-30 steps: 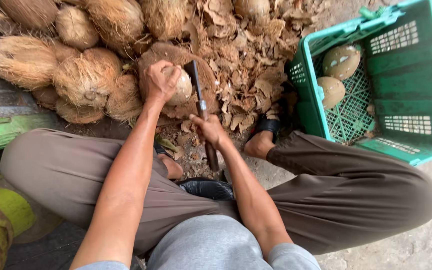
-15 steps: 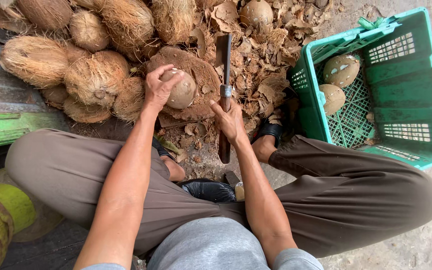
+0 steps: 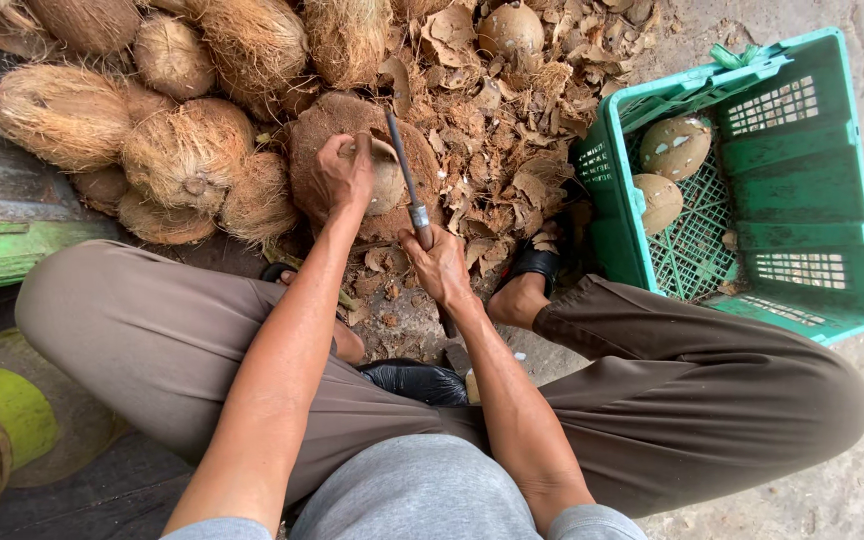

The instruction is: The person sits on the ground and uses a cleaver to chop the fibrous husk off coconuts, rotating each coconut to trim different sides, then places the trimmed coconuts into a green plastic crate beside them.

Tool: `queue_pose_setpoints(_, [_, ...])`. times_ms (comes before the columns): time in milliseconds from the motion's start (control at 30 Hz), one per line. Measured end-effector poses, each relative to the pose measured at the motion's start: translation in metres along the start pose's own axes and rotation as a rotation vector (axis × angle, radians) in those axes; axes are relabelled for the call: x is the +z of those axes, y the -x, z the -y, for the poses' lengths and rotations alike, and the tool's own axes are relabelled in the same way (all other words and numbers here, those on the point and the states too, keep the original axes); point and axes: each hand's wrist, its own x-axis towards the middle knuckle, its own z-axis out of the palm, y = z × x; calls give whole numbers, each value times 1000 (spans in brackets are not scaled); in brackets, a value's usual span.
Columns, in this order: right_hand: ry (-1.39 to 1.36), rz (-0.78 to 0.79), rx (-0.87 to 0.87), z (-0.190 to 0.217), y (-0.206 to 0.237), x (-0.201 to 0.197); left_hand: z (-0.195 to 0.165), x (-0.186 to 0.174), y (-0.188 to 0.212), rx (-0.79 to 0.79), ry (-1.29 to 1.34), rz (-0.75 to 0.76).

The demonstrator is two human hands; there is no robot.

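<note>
The left hand (image 3: 344, 172) clamps its fingers over a round, partly husked brown coconut (image 3: 384, 178), pressing it down on a flat, fibre-covered brown chopping block (image 3: 324, 130) near the middle of the husk-littered ground. The right hand (image 3: 439, 265) has its fingers wrapped tight around the handle of a long, narrow, dark metal cleaver (image 3: 404, 170), whose blade lies against the coconut, just beside the left fingertips. That closeness looks like the main danger: a glancing stroke on the curved shell could slide the blade into the holding fingers. The nut could also roll off the block's edge if the grip loosens. Loose brown husk scraps (image 3: 512, 170) lie around the sandalled foot (image 3: 527, 285), beside a green plastic crate (image 3: 832, 290) holding two peeled coconuts (image 3: 674, 148).
</note>
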Motion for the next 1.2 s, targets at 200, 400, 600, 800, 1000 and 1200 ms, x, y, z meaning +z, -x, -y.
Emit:
queue_pose_setpoints(200, [-79, -8, 89, -15, -4, 5, 2, 0, 1, -79, 18, 48])
queue_pose_setpoints(400, [49, 47, 197, -22, -21, 1, 3, 8, -1, -135, 349, 65])
queue_pose_setpoints(600, [-1, -20, 128, -5, -6, 2, 3, 4, 4, -83, -8, 7])
queue_pose_setpoints(800, [-94, 92, 292, -10, -11, 11, 1, 7, 2, 336, -118, -234])
queue_pose_setpoints(1000, [56, 198, 79, -29, -19, -15, 16, 1, -4, 211, 25, -28])
queue_pose_setpoints(1200, [-39, 353, 125, -32, -35, -38, 14, -5, -5, 125, -23, 18])
